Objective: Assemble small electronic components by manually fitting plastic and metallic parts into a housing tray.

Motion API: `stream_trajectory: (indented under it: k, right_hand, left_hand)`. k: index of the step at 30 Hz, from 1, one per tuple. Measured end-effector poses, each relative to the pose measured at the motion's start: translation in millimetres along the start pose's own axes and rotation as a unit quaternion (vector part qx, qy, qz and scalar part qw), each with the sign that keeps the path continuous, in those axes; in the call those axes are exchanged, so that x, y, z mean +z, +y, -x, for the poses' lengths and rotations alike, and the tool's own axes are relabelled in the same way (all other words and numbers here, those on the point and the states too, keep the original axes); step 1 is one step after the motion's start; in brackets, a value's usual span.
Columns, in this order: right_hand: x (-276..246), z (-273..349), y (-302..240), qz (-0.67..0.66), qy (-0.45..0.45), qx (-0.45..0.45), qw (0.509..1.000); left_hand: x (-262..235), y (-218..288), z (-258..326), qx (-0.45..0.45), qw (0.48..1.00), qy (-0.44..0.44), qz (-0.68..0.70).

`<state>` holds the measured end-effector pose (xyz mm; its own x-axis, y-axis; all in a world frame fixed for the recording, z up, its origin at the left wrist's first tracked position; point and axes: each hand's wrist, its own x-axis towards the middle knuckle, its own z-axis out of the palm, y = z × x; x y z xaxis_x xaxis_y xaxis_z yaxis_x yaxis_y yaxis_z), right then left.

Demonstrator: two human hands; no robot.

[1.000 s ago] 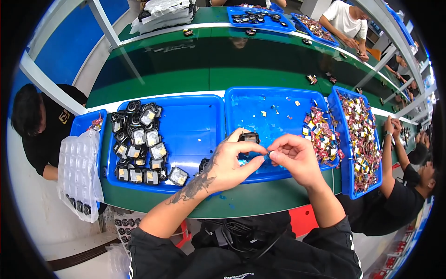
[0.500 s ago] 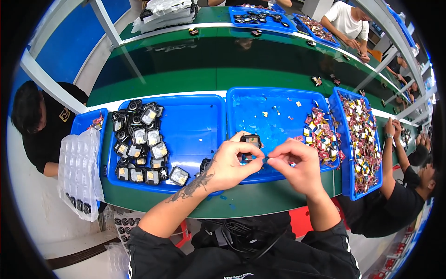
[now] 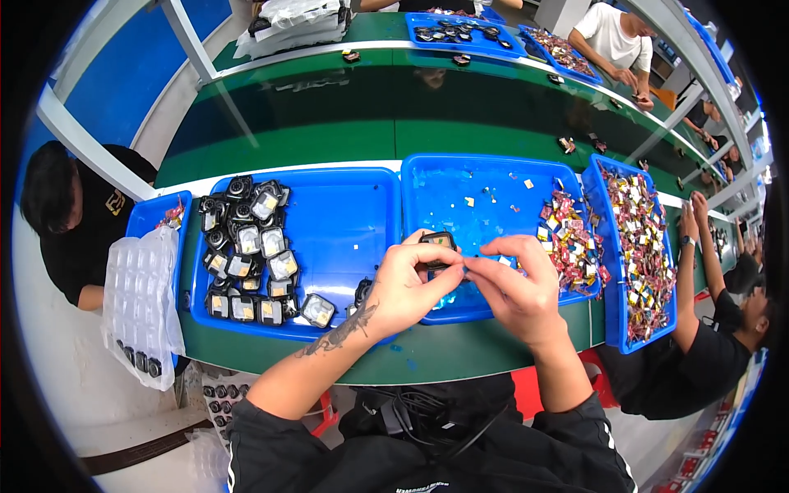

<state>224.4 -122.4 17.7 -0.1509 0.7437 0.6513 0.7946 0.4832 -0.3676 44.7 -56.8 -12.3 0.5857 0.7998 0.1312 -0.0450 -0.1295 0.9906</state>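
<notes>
My left hand (image 3: 408,283) is closed round a small black square camera-like housing (image 3: 439,239), its lighter back partly showing above the fingers. Beside its thumb tip, my right hand (image 3: 526,287) is closed, thumb and fingers bunched together; what they hold, if anything, is too small to make out. Both hands are over the near part of a blue tray (image 3: 448,193) with small blue film scraps on its bottom. At this tray's right side lies a heap of small red, white and yellow parts (image 3: 567,226).
The blue tray (image 3: 345,214) on the left holds several black housings (image 3: 246,241). A slanted blue tray (image 3: 593,185) at right is full of small coloured parts. Beyond runs a green conveyor belt (image 3: 329,135) with scattered pieces. White blister trays (image 3: 144,296) stand far left; co-workers sit on both sides.
My right hand has shifted slightly and turned, its index finger lifting from the pinch at the left fingertips. The left hand tilts the housing a little. Pieces on the belt have moved slightly right.
</notes>
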Motion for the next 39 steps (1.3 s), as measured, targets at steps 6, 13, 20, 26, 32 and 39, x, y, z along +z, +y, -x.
stream_trajectory:
  k: [6,13,20,26,32,39]
  right_hand:
    - [3,1,-6,-0.039,0.0,0.024,0.999]
    - [8,2,-11,-0.089,0.041,0.097,0.99]
    - [7,2,1,0.038,0.09,0.106,0.99]
    - [-3,5,1,-0.258,0.041,0.333,0.906]
    - [3,5,-11,-0.316,0.037,0.304,0.898]
    - [7,4,-15,-0.127,0.046,0.119,0.984]
  left_hand:
    - [-1,-1,0,-0.008,1.0,-0.005,-0.029]
    - [7,2,6,0.051,0.996,0.054,-0.056]
    - [13,4,6,0.08,0.992,0.074,-0.057]
    - [12,3,5,0.021,0.997,0.073,-0.024]
    - [11,2,5,0.024,0.997,0.079,-0.006]
    - [13,1,8,0.03,0.997,0.068,0.026]
